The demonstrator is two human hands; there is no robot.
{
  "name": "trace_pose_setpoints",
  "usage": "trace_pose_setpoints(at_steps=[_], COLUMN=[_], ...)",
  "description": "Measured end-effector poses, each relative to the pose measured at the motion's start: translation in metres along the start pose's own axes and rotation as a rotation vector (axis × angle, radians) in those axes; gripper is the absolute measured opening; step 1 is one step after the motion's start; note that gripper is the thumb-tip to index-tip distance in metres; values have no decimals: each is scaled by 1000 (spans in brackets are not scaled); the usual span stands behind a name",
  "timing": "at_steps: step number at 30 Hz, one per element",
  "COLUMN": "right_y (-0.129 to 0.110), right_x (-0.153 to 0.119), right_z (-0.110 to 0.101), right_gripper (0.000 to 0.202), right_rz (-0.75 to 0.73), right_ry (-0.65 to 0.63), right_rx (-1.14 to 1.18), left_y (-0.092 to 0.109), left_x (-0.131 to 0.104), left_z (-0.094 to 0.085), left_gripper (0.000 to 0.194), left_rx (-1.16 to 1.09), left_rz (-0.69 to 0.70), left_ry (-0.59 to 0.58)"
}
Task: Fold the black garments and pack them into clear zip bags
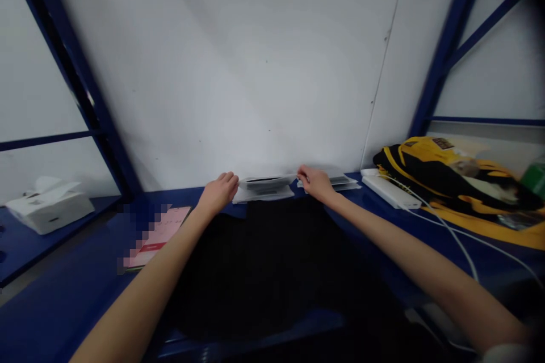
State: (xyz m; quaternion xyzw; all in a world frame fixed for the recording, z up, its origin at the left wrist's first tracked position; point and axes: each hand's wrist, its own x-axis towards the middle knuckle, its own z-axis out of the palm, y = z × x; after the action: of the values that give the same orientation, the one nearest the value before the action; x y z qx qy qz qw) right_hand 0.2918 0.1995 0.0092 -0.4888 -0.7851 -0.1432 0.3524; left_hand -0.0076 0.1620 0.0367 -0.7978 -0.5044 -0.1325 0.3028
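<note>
Both arms reach out over a black cloth (pixel 276 261) that lies on the blue table. My left hand (pixel 220 190) is closed in a pinch on the left end of a thin white packet (pixel 267 181) with a dark strip inside. The packet's right end is pinched by my right hand (pixel 314 182). Beneath it lies a stack of similar packets (pixel 264 195), near the wall. Another stack of white packets (pixel 346 182) lies just right of my right hand, partly hidden by it.
A pink paper (pixel 159 235) lies left of the cloth. Further left stands a tissue box (pixel 53 207). At the right are a white power bank (pixel 392 190) with cables and a yellow and black bag (pixel 451 181). A white wall (pixel 264 68) rises behind.
</note>
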Motion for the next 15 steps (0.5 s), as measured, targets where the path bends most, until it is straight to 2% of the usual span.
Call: trace_pose_setpoints(at_steps=[5, 8, 11, 15], right_y=[-6, -20, -38, -60], right_x=[-4, -4, -2, 3], right_z=[0, -4, -6, -4], right_gripper=[17, 18, 22, 23], right_rz=[-65, -217, -368, -270], right_ry=[-11, -2, -90, -229], right_rx=[-135, -172, -187, -239], left_y=[2, 1, 0, 1], left_x=[-1, -1, -1, -1], left_z=[1, 3, 5, 9], left_gripper=[21, 22, 22, 22], left_rx=[-18, -79, -94, -83], left_rz=[-5, -16, 5, 62], left_ry=[-55, -81, -80, -90])
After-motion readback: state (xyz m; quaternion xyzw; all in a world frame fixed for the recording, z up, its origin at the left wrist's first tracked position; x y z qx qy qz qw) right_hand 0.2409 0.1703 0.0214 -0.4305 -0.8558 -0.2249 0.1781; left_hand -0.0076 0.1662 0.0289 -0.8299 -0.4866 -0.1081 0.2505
